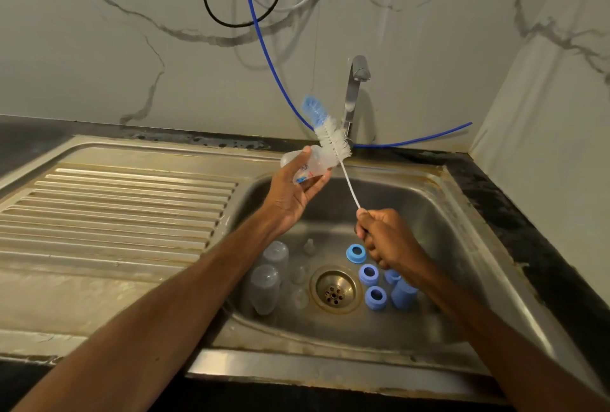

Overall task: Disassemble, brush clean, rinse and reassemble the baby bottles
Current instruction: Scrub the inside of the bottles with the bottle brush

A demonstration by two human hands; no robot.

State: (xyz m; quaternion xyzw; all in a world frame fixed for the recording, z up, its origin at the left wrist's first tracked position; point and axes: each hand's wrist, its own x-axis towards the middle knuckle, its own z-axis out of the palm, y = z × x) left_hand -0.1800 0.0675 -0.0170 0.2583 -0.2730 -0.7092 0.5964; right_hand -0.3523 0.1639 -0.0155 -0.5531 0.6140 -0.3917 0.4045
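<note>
My left hand (293,190) grips a clear baby bottle (307,162) above the sink, lying roughly sideways. My right hand (384,235) grips the handle end of a long bottle brush (326,129); its white and blue bristle head is outside the bottle, just above and behind the bottle's right end. In the sink basin (439,213) lie two clear bottles (265,286), clear teats (300,274), three blue screw rings (369,274) and blue caps (403,292), the caps partly hidden by my right forearm.
A steel tap (355,91) stands behind the basin, with no water visible. A ribbed draining board (112,213) lies to the left. The drain (334,289) is at the basin's middle. Blue, black and white hoses (260,35) hang on the marble wall.
</note>
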